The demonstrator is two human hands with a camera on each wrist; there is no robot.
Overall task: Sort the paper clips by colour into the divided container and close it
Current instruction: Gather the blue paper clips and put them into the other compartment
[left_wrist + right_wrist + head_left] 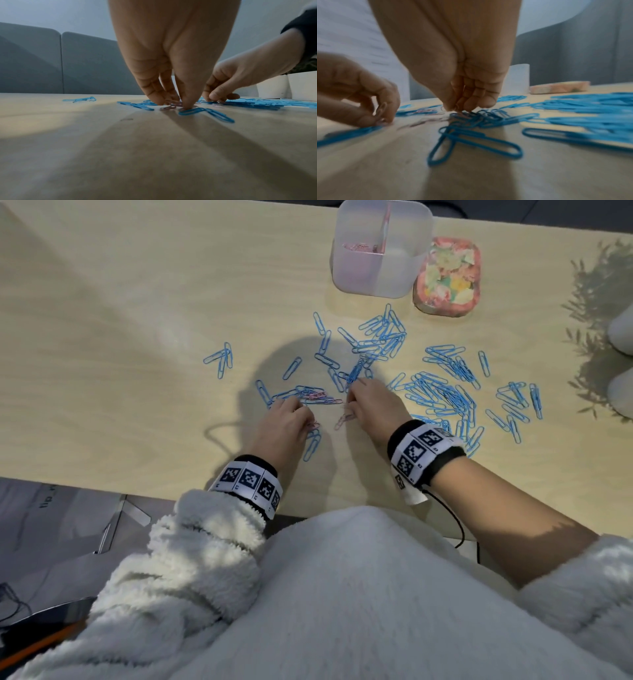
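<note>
Blue paper clips [442, 395] lie scattered over the middle and right of the wooden table [120, 337]. A few pink clips [320, 397] lie between my hands. The translucent divided container [382, 248] stands open at the back, with pink clips in its left compartment. Its floral lid [447, 277] lies just to its right. My left hand [305, 414] is curled down onto the table and pinches a pink clip [381, 109] between thumb and finger. My right hand [352, 405] is curled beside it, fingertips [486, 104] on the clips, and pinches a pink clip [344, 419].
Two white pots [621, 333] stand at the right edge, with plant shadows around them. Grey partition panels [85, 65] rise behind the table. The table's front edge [137, 491] runs just behind my wrists, and a black cable [459, 525] hangs from my right wristband.
</note>
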